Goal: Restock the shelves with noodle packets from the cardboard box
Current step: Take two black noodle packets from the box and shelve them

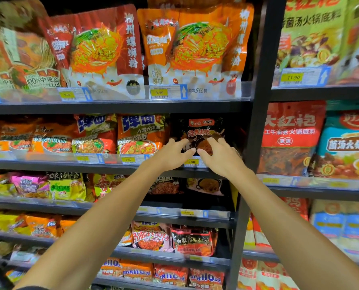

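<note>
Black noodle packet (199, 132) stands upright, long axis vertical, at the right end of the second shelf (115, 107), straight ahead of both hands, left hand (172, 153) and right hand (220, 155) side by side, equally near, fingers curled against its lower front.

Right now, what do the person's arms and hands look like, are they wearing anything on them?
Both forearms are bare, with no gloves on the left hand or right hand. No watch, ring or bracelet shows. Only a sliver of dark sleeve appears at the bottom edge on the left arm.
</note>
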A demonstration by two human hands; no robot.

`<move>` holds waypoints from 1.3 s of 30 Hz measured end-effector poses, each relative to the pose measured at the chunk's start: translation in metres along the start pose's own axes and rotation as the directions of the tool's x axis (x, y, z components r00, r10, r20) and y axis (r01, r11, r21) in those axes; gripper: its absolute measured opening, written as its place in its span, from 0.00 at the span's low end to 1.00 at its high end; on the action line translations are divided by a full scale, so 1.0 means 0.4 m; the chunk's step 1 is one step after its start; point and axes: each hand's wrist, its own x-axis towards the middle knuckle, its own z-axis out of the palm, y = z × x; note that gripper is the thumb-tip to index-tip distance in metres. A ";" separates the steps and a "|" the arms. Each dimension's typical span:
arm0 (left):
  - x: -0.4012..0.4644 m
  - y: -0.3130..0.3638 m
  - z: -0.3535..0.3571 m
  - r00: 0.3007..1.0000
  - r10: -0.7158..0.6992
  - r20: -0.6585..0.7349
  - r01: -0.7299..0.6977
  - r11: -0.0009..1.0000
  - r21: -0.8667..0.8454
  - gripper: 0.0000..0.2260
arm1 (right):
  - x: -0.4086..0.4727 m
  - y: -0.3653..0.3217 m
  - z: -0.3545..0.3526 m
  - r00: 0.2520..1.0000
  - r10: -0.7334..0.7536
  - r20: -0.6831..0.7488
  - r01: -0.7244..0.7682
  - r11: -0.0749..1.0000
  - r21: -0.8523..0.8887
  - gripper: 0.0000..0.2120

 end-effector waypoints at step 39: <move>-1.149 -1.008 -0.376 0.861 -0.407 -0.305 0.503 0.767 0.398 0.27 | -0.212 -1.133 0.650 0.504 -0.854 0.130 0.809 0.519 0.275 0.25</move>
